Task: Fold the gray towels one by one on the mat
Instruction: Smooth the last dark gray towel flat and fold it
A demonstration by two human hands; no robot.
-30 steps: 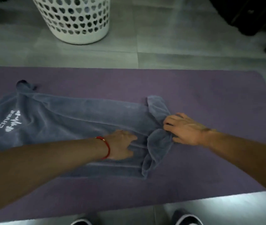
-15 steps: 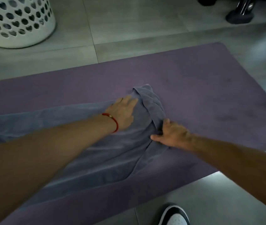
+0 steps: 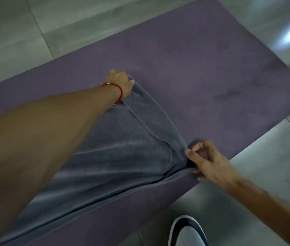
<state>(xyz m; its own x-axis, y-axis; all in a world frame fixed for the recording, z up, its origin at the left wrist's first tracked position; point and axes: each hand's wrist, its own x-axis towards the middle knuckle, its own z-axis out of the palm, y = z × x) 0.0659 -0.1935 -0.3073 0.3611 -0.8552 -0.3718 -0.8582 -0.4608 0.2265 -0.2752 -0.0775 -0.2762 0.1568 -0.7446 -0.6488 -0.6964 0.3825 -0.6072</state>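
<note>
gray towel (image 3: 116, 157) lies on purple mat (image 3: 202, 68), end flap folded back | left hand (image 3: 120, 82) (red bracelet) grips far corner at 11 o'clock | right hand (image 3: 206, 160) pinches near corner at 4 o'clock

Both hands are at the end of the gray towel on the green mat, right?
Not quite: the mat is purple, as the head view shows. The left hand and right hand do grip the gray towel end.

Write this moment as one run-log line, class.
step: folding towel | left hand: grips far corner | right hand: pinches near corner | towel on mat
</note>
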